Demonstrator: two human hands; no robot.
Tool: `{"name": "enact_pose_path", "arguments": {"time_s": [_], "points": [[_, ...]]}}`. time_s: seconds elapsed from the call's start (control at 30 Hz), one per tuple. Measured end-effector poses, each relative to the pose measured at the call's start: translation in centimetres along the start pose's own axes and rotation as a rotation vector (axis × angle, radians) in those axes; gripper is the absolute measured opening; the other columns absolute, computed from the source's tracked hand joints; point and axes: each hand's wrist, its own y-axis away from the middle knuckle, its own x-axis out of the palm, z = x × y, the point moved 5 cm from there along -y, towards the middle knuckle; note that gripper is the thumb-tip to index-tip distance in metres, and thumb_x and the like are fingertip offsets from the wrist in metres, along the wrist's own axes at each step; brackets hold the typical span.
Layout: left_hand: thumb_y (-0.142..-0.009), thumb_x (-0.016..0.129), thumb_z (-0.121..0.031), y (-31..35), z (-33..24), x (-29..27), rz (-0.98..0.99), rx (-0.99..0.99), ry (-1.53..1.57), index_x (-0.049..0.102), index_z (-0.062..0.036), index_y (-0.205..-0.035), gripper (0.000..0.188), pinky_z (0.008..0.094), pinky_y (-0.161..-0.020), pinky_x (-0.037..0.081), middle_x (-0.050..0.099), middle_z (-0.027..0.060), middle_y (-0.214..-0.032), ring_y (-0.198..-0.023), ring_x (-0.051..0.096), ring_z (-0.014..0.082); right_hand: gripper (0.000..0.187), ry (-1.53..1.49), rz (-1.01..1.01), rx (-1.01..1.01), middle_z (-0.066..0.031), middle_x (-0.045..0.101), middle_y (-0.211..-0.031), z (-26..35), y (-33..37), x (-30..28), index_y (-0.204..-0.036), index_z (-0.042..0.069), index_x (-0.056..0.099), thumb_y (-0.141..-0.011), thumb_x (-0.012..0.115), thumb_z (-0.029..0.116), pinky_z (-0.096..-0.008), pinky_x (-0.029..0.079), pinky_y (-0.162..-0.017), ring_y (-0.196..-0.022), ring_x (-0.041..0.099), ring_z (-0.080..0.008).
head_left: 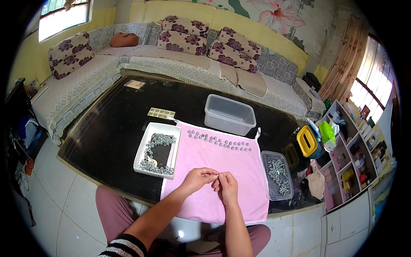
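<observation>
My left hand (199, 179) and my right hand (227, 185) meet above the pink cloth (205, 207). Both are closed in a pinch, fingertips together around something too small to make out. On the far part of the cloth stand small metal pieces (219, 142) in two rows, several in each. A white tray (138, 159) to the left holds many round silver pieces that look like nuts (162, 139). Right of the cloth, a clear shallow plastic tray (280, 196) contains a heap of small silver screws (278, 175).
An empty clear plastic tub (229, 124) stands behind the cloth on the black table (102, 141). A card of small square items (161, 113) lies behind the white tray. At right are a yellow-topped box (307, 141) and a pink shelf unit (338, 171). A sofa (171, 64) runs behind.
</observation>
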Motion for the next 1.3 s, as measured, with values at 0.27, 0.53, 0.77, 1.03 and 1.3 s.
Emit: {"name": "enact_pose_path", "arguments": {"time_s": [0.27, 0.53, 0.77, 1.03, 1.3], "points": [[-0.081, 0.059, -0.007, -0.11, -0.06, -0.12, -0.033, 0.033, -0.055, 0.061, 0.0008, -0.097, 0.017, 0.0207, -0.067, 0.046, 0.061, 0.0032, -0.082, -0.072, 0.056, 0.0072, 0.022, 0.008, -0.027, -0.006, -0.0061, 0.055, -0.060, -0.05, 0.09, 0.23, -0.079, 0.000, 0.053, -0.090, 0.046, 0.018, -0.0203, 0.040, -0.045, -0.050, 0.050, -0.0104], [-0.082, 0.058, -0.006, -0.14, 0.00, -0.23, -0.033, 0.036, -0.018, 0.060, 0.0012, -0.098, 0.017, 0.0217, -0.070, 0.047, 0.061, 0.0045, -0.086, -0.076, 0.057, 0.0088, 0.032, 0.111, 0.039, 0.002, -0.0059, 0.054, -0.060, 0.27, 0.35, 0.64, -0.075, 0.001, 0.054, -0.091, 0.042, 0.026, -0.0200, 0.037, -0.046, -0.051, 0.049, -0.0103], [-0.082, 0.058, -0.005, -0.19, 0.18, -0.37, -0.020, 0.040, 0.026, 0.060, 0.0020, -0.097, 0.017, 0.0216, -0.071, 0.047, 0.061, 0.0045, -0.086, -0.077, 0.057, 0.0090, 0.031, 0.096, 0.009, -0.002, -0.0052, 0.053, -0.059, 0.26, 0.25, 0.84, -0.076, 0.002, 0.053, -0.092, 0.041, 0.026, -0.0197, 0.037, -0.046, -0.051, 0.049, -0.0099], [-0.081, 0.058, -0.005, -0.02, -0.32, -0.17, -0.040, 0.054, -0.043, 0.060, 0.0019, -0.097, 0.017, 0.0221, -0.072, 0.047, 0.062, 0.0050, -0.086, -0.078, 0.057, 0.0090, 0.031, 0.096, -0.004, 0.007, -0.0054, 0.053, -0.059, 0.19, 0.20, 0.60, -0.076, 0.002, 0.053, -0.092, 0.041, 0.025, -0.0203, 0.038, -0.046, -0.053, 0.050, -0.0101], [-0.082, 0.058, -0.006, -0.07, -0.24, -0.14, -0.032, 0.034, -0.037, 0.060, 0.0019, -0.097, 0.018, 0.0226, -0.070, 0.047, 0.062, 0.0045, -0.085, -0.076, 0.056, 0.0085, 0.031, 0.021, -0.020, -0.036, -0.0059, 0.054, -0.062, 0.35, 0.18, 0.53, -0.078, 0.001, 0.052, -0.092, 0.039, 0.026, -0.0201, 0.039, -0.047, -0.054, 0.050, -0.0106]]}}
